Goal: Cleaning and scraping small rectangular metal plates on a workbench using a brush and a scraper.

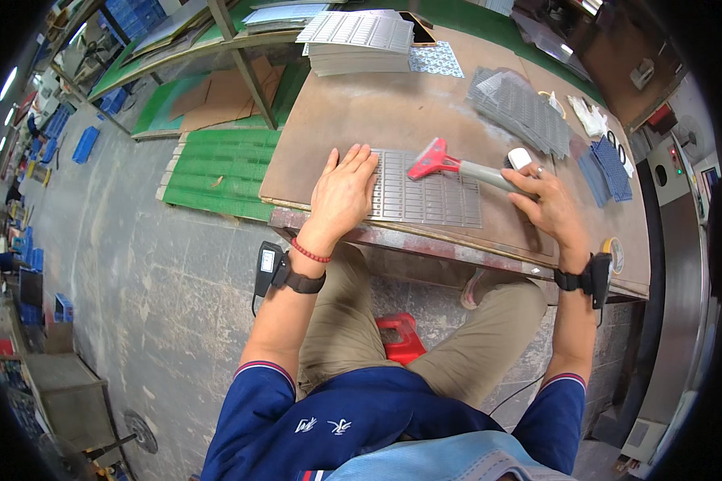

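Note:
A thin grey slotted sheet (427, 200) lies flat along the near edge of the brown worktable (361, 104). My left hand (346, 180) rests flat over its left end, fingers stretched out and pointing away from me. In my right hand (547, 200) is a scraper (481, 171) with a red head and a grey handle. The fingers wrap round the handle's right end, and the red head is over the sheet's upper middle; whether the blade touches it I cannot tell. Just beyond my right fingers sits a small white-topped object (519, 158).
A tall stack of pale slotted sheets (357, 44) stands at the far side beside a phone (419, 30). Darker sheets (517, 108) lie fanned out at right, near white gloves (588, 117) and blue mesh pieces (611, 170). A tape roll (614, 254) is at the right edge.

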Demonstrator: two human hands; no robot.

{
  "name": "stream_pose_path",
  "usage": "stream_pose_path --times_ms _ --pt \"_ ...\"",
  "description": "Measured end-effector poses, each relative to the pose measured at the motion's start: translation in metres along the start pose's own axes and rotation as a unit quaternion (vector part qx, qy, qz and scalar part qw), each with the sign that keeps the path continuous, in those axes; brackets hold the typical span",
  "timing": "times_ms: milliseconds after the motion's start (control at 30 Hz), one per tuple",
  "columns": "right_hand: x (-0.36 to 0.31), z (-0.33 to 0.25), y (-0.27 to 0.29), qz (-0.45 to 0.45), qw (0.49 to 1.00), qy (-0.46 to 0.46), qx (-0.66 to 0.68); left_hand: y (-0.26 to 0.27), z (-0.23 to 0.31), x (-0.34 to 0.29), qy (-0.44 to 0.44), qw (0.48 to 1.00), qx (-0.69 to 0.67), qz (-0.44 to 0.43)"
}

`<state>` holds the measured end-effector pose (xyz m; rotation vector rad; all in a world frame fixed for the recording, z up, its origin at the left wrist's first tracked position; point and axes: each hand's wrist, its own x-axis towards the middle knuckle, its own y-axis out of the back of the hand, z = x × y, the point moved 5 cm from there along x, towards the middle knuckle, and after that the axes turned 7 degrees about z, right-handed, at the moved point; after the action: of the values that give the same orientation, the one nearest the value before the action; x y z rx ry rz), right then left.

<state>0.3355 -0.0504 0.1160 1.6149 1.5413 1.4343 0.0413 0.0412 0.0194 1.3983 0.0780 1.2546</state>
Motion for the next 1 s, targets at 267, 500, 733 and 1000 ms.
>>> stream_pose_path --times_ms 267,500,733,1000 --pt "0.006 -0.016 -0.01 0.068 0.998 0.002 -0.002 0.001 -0.001 -0.002 0.001 1.0 0.001 0.015" --pt "-0.11 -0.03 0.045 0.104 0.99 -0.068 -0.067 0.002 0.003 0.001 0.008 1.0 -0.005 0.006" --pt "-0.15 -0.049 0.032 0.098 0.988 -0.087 -0.085 0.0 -0.001 0.0 0.003 1.0 0.004 0.002" --pt "-0.092 -0.018 0.012 0.123 0.987 -0.075 -0.068 -0.001 0.002 0.002 -0.008 1.0 0.001 -0.003"
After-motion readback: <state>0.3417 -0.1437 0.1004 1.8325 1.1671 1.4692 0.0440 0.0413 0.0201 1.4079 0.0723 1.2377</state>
